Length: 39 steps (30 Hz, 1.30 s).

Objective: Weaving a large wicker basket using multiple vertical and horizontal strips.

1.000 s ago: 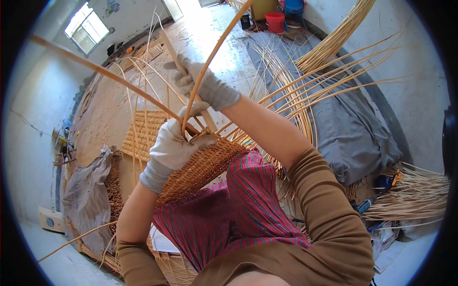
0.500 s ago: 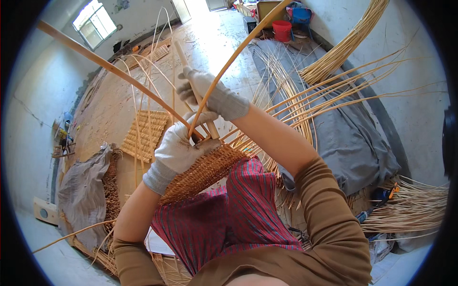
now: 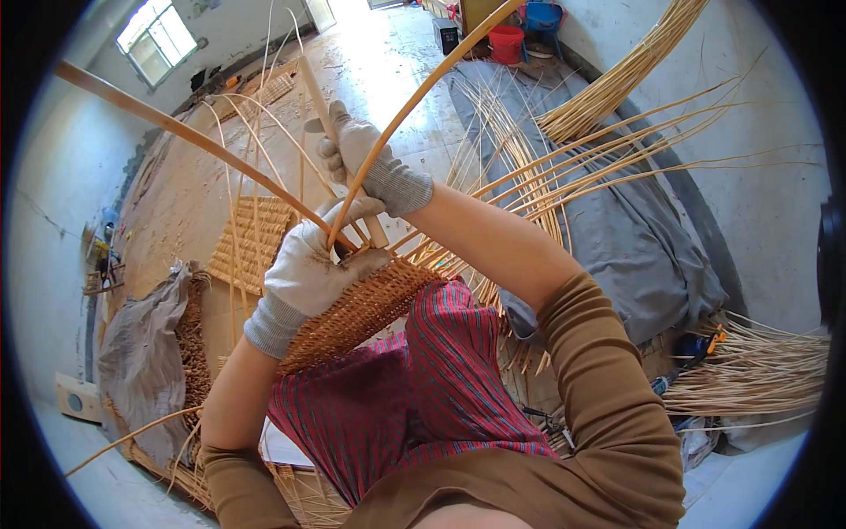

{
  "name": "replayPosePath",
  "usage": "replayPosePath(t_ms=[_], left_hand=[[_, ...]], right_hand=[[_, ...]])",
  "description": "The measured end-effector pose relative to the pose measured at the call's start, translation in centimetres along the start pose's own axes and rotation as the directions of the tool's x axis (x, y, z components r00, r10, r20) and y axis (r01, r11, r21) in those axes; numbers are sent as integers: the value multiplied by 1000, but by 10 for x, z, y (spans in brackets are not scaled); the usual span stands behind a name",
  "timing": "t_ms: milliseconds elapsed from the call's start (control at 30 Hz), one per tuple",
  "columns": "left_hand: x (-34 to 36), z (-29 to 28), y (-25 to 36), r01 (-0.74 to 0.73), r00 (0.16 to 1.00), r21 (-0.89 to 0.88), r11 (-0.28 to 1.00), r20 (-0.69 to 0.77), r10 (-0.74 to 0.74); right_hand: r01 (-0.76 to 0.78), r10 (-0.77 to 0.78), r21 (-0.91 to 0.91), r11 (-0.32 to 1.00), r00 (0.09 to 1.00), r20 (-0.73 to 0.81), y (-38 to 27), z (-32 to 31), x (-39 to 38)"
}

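My left hand (image 3: 308, 264), in a pale grey glove, is closed on the upper edge of a brown woven wicker piece (image 3: 344, 322), where several rods emerge. My gloved right hand (image 3: 357, 150) grips a long pale wooden stick (image 3: 313, 88), whose lower end is down among the rods beside my left hand. A thick cane (image 3: 167, 119) slants up to the left from that edge, and a curved cane (image 3: 432, 70) rises to the upper right. The wicker piece rests against red striped cloth (image 3: 449, 370) over my lap.
A woven mat (image 3: 247, 238) and grey crumpled cloth (image 3: 141, 353) lie left. Right are a grey cover (image 3: 634, 247), an upright-leaning cane bundle (image 3: 617, 79), loose canes (image 3: 749, 370) and tools (image 3: 696, 357). A red bucket (image 3: 505, 44) and blue chair (image 3: 542, 18) stand at the back.
The whole view has shifted slightly between frames. Both hands keep the same grip, with only small shifts of the stick and rods.
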State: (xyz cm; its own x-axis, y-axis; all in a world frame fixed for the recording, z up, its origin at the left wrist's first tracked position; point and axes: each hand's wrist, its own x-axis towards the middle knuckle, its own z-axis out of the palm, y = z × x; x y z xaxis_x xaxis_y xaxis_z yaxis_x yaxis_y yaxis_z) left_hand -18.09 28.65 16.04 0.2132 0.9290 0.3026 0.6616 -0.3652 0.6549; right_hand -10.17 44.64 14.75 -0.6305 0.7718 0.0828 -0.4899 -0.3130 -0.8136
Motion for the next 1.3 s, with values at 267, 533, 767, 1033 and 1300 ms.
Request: replayPosePath(t_ms=[267,533,767,1033,1300], left_hand=[[1,0,8,-28,1000,6,1000,-13,28],[-5,5,0,39,998,56,998,-59,-36],[-2,3,3,37,999,47,998,-17,-36],[1,2,-1,82,997,4,997,-6,-82],[7,3,-6,10,1000,30,999,-14,-10]], right_hand=[[49,-59,-274,960,998,-26,-23,-4,-3],[-61,57,78,995,997,54,-20,3,-8],[-125,114,140,982,990,81,-5,5,3],[-56,56,236,970,998,9,12,0,20],[-51,-70,-745,665,989,-130,-8,13,9]])
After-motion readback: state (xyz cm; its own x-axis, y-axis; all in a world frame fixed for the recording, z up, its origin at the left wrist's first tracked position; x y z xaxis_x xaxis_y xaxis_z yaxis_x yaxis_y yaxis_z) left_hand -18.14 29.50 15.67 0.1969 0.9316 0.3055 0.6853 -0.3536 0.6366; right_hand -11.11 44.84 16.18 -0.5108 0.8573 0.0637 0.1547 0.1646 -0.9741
